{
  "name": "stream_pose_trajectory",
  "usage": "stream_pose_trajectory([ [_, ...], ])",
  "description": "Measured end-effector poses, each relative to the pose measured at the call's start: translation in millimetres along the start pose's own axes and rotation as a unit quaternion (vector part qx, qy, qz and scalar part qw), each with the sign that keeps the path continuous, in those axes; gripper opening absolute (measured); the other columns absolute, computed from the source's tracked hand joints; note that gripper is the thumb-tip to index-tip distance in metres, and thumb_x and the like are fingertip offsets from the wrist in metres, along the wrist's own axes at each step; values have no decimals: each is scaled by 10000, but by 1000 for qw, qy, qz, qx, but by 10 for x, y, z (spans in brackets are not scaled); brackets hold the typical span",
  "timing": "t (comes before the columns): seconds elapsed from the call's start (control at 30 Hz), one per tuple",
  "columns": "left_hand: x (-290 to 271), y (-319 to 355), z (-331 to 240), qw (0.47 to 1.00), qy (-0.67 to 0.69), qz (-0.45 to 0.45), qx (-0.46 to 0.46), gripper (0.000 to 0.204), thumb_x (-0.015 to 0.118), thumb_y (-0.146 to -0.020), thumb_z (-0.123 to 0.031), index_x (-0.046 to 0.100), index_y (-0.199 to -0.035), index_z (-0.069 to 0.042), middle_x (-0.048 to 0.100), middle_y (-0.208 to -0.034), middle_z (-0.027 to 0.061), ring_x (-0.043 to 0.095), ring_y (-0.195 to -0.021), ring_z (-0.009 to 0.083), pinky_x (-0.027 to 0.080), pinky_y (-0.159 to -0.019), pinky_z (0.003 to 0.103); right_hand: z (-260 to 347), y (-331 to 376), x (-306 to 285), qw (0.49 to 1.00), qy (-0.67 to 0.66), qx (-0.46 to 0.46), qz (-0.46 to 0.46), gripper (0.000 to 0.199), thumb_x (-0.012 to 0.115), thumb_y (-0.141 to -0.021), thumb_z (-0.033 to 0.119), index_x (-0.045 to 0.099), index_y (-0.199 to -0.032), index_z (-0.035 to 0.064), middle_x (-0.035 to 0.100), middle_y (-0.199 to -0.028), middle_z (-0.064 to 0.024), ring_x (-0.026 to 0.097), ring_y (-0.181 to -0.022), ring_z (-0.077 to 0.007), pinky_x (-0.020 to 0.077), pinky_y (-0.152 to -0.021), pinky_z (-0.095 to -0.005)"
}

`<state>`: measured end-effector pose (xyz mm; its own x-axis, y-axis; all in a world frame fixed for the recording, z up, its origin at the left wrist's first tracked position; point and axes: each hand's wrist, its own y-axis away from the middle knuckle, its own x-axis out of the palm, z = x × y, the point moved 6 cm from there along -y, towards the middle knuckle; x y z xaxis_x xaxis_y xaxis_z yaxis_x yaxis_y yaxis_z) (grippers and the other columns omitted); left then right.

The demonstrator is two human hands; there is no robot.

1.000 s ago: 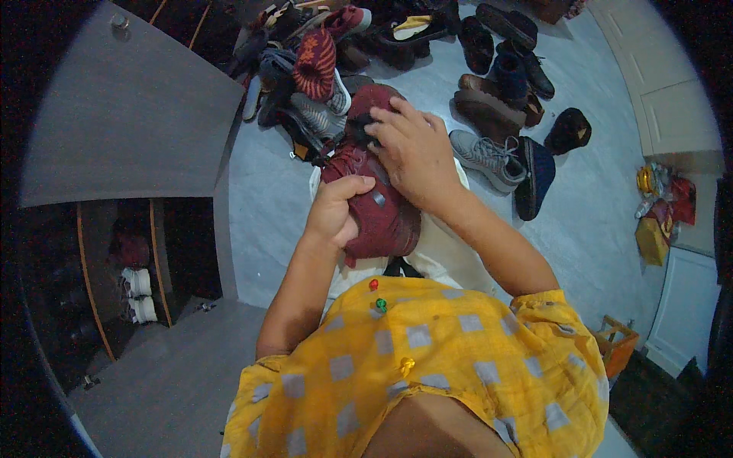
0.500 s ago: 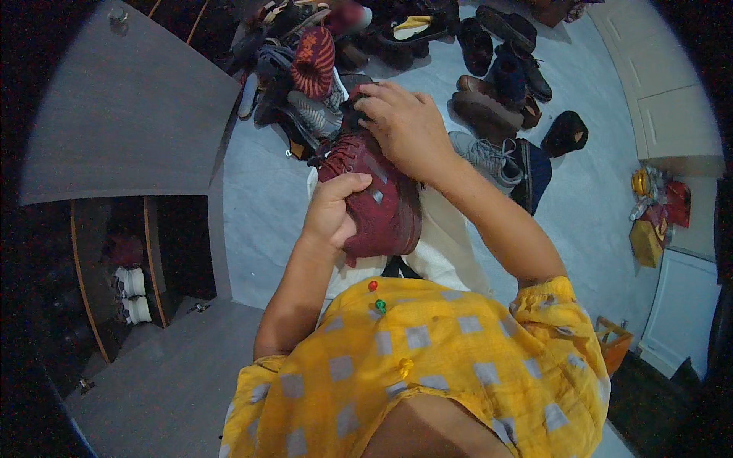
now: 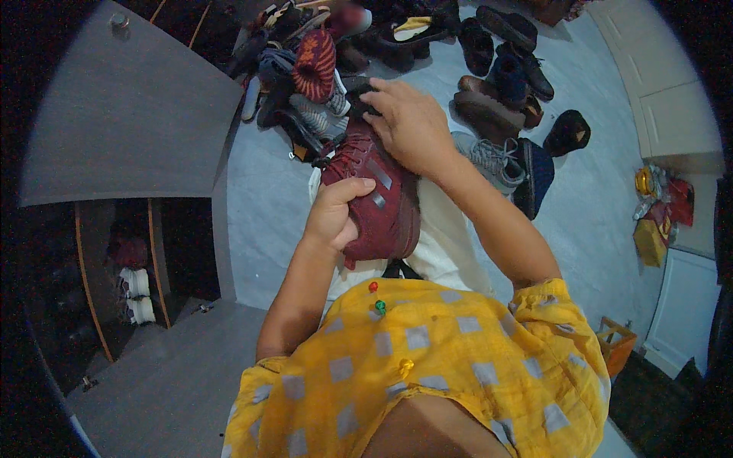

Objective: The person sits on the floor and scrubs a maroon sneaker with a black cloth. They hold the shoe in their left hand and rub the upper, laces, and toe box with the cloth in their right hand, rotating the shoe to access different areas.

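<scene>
Shoe before shoe pile, cabinet left

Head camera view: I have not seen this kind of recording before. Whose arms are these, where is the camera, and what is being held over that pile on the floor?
There is no machine here. The camera sits on a person's head and looks down, so the yellow checked shirt at the bottom is their own, and both arms reach up into the picture. The wide lens bends straight edges near the rim.

The left hand grips the lower end of a dark red shoe resting on the person's lap. The right hand lies over the shoe's upper end.

Beyond, on the pale floor, lies a pile of shoes, with more pairs to the right, among them a grey laced sneaker. To the left is an open grey cabinet door.
</scene>
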<state>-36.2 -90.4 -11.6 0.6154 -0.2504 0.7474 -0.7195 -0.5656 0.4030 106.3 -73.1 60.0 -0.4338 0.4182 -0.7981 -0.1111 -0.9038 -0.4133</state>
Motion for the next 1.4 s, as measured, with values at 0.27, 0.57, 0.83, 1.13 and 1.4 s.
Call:
stream_pose_trajectory([
  [0.27,-18,4,10,1000,16,1,11,301,579,-814,13,614,-1111,-17,674,-1018,90,672,-902,216,549,-840,369,173,401,-90,998,-2,-38,-52,322,686,-781,176,632,-1086,89,579,-1261,-103,521,-1173,-336,454,-847,-453],
  [0.57,-8,15,-3,999,32,11,-2,263,580,-814,0,644,-1069,0,685,-1011,117,673,-922,233,543,-862,378,46,56,35,999,-34,-19,-25,275,642,-826,192,619,-1077,79,591,-1201,-119,558,-1100,-335,494,-809,-460],
  [0.83,27,19,-29,999,23,24,6,332,573,-807,0,612,-1136,21,673,-1064,137,660,-972,260,524,-912,408,-191,-409,244,990,-15,59,125,310,570,-900,305,647,-1107,87,653,-1065,-168,618,-959,-375,492,-804,-459],
  [1.13,-22,27,-6,1000,-6,4,0,374,584,-789,19,594,-1164,23,667,-1083,141,656,-985,260,522,-915,407,-283,-324,174,992,-71,79,66,293,611,-883,298,659,-1087,93,680,-926,-169,635,-852,-393,494,-762,-445],
  [1.4,30,35,5,1000,7,22,-18,374,597,-783,26,598,-1157,24,669,-1075,134,659,-973,254,528,-902,391,-261,56,-16,989,-120,75,-34,258,609,-896,191,639,-1129,86,638,-1120,-164,626,-982,-344,495,-825,-377],
])
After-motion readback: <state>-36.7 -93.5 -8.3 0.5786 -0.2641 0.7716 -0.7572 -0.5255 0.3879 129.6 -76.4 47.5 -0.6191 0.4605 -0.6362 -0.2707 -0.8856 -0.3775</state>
